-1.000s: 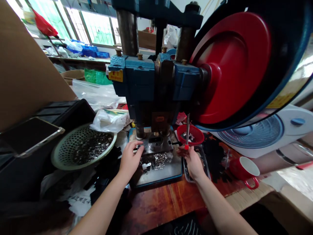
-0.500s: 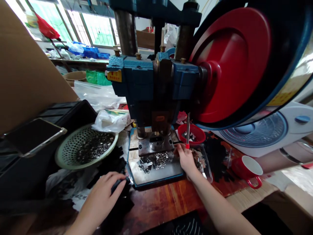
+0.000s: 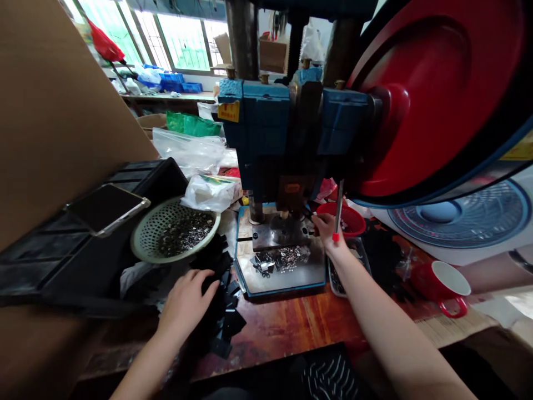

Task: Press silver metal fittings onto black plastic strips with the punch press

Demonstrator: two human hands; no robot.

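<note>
My left hand [image 3: 187, 297] is over a heap of flat black pieces [image 3: 225, 328], thumb and forefinger apart, with nothing plainly held between them. My right hand [image 3: 328, 229] is at the right side of the metal die block [image 3: 278, 234] under the blue press [image 3: 266, 128]. Its fingers are closed together at the die's edge; what they hold is small, dark and hard to make out. Small shiny metal parts [image 3: 291, 256] and a few black pieces lie on the press bed [image 3: 287, 282] in front of the die.
A green basket [image 3: 139, 236] of small metal parts and a phone [image 3: 108, 208] are at left. A red bowl [image 3: 356, 222], a clear tray [image 3: 362, 258], a metal rod [image 3: 339, 205], a red mug [image 3: 433, 283] and a fan [image 3: 462, 214] stand right. The red flywheel [image 3: 437, 94] overhangs.
My right hand has gone from the bed's right edge up and in beside the die. My left hand has let go of a dark piece and is back over the heap. The view has shifted.
</note>
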